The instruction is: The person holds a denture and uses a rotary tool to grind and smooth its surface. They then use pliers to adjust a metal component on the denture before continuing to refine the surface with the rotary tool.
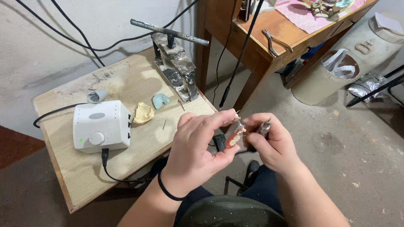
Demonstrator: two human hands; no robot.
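Note:
My left hand [198,147] pinches a small pink dental piece with pale teeth and thin wires [235,135] between thumb and fingers, held above my lap. My right hand [269,143] grips a slim dark rotary handpiece [264,126], its tip right beside the dental piece. A black band circles my left wrist. The handpiece's black cable [240,59] rises toward the upper table.
A low wooden table [84,176] at left carries a white control box with a knob [101,125], a yellowish dental cast [143,112], a pale blue cast [160,100] and a metal screw press [176,67]. A taller wooden table with pliers [273,42] and a lined bin [336,71] stand right.

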